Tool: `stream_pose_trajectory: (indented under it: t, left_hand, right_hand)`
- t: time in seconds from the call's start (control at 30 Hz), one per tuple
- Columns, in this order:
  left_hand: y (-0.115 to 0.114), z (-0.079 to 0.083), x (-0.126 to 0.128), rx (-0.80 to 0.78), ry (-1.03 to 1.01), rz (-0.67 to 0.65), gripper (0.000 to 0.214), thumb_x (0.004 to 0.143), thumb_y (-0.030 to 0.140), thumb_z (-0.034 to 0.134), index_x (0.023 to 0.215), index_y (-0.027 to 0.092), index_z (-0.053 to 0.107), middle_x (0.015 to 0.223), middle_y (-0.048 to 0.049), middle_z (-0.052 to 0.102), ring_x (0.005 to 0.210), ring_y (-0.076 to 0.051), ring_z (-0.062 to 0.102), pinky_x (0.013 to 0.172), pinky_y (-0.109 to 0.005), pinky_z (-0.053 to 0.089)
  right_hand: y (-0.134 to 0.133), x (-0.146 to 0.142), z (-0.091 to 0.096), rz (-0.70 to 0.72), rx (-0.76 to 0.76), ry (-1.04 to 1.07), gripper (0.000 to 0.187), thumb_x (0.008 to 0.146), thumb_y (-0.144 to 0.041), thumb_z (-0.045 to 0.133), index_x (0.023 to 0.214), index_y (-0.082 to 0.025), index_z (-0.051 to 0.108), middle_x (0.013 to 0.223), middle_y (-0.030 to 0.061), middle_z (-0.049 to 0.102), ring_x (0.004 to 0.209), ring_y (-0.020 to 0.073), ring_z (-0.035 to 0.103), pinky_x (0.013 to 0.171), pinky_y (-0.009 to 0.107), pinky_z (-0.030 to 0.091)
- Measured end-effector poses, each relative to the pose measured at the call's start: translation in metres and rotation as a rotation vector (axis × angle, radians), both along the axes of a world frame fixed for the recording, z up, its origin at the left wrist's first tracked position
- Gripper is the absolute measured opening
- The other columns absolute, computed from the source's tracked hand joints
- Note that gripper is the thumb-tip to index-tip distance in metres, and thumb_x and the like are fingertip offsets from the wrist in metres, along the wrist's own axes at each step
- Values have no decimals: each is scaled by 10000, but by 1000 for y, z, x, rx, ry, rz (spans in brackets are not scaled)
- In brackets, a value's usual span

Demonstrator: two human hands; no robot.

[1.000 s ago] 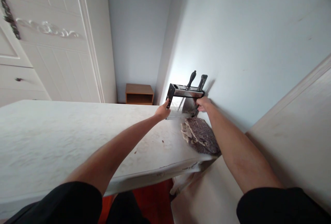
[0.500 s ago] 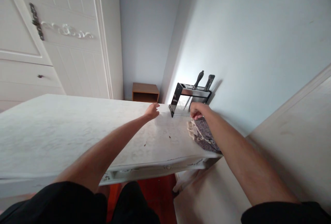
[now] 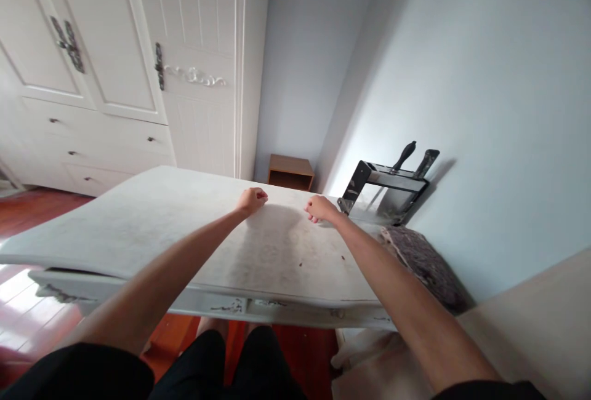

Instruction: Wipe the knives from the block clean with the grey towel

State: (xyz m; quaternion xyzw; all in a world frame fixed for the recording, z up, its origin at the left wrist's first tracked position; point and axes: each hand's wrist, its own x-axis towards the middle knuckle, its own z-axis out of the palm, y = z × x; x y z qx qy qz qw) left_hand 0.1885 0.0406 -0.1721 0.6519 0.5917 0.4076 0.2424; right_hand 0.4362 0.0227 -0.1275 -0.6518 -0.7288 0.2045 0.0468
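Note:
Over the far part of a white table (image 3: 184,228) are both of my hands. My left hand (image 3: 253,200) is closed, its fingertips curled together. A short gap separates it from my right hand (image 3: 322,209), which is also closed with bent fingers. Whether anything thin or small is pinched in either hand cannot be made out. Just right of my right hand stands a black-framed, clear-sided rack (image 3: 362,181) with two dark handles sticking up. A folded purple-grey cloth (image 3: 422,258) with a pale edge lies beyond my right forearm, partly hidden by it.
Two small dark specks (image 3: 300,264) dot the tabletop. Behind the table's far edge is a brown open-fronted box (image 3: 290,166). A white wardrobe (image 3: 198,18) stands at the left, and a pale wall (image 3: 484,111) closes off the right side.
My right hand has left the cloth and moved left, closer to my left hand. My left hand's fingers have curled in. The view has swung left, showing more wardrobe.

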Motion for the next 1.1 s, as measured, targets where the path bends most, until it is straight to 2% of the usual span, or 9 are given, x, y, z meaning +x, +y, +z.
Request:
stream_pose_trajectory:
  t: [0.1,0.2,0.3,0.43,0.77,0.9,1.1]
  left_hand:
    - [-7,-2,-24,-55,-81,-20,91,694,250,656,651,171,668,547,5,632,613,-153,614,654,-256,472]
    - [-12,-1,-45,-147,-190,-83,260,724,401,673,627,166,621,570,-9,642,555,-131,588,584,-248,467]
    - [-13,3,-62,-248,-312,-173,387,730,518,672,626,158,575,616,-40,655,550,-127,592,559,-256,479]
    - [-14,8,-77,-313,-465,-286,415,750,536,661,652,160,517,668,-51,650,572,-115,589,571,-253,481]
    - [-9,9,-82,-420,-643,-556,327,798,453,649,694,159,550,681,-27,600,581,-120,556,557,-250,438]
    - [-5,5,-78,-496,-856,-694,286,816,427,640,715,164,592,689,-45,616,640,-148,580,652,-289,462]
    - [-8,4,-77,-582,-983,-730,293,803,407,667,655,166,592,659,-45,601,642,-165,584,687,-312,462]
  right_hand:
    - [1,-29,-21,46,102,105,198,914,-267,545,799,-161,667,704,30,713,476,84,590,513,189,434]
    - [2,-52,-36,82,194,199,210,908,-275,523,797,-171,669,679,15,698,510,97,593,542,194,428]
    - [4,-66,-42,127,239,290,204,899,-273,527,786,-176,667,671,6,688,566,108,606,583,197,428]
    - [5,-74,-46,172,261,381,201,891,-269,535,770,-178,666,668,1,679,607,121,604,605,208,420]
    - [6,-79,-56,192,318,440,194,878,-287,558,779,-191,694,660,-5,662,640,145,588,609,231,394]
    - [5,-78,-58,213,316,440,174,874,-304,582,809,-202,706,709,0,682,655,149,593,599,242,380]
    - [1,-76,-57,311,344,415,185,905,-309,555,828,-223,699,771,14,710,682,164,620,631,265,410]
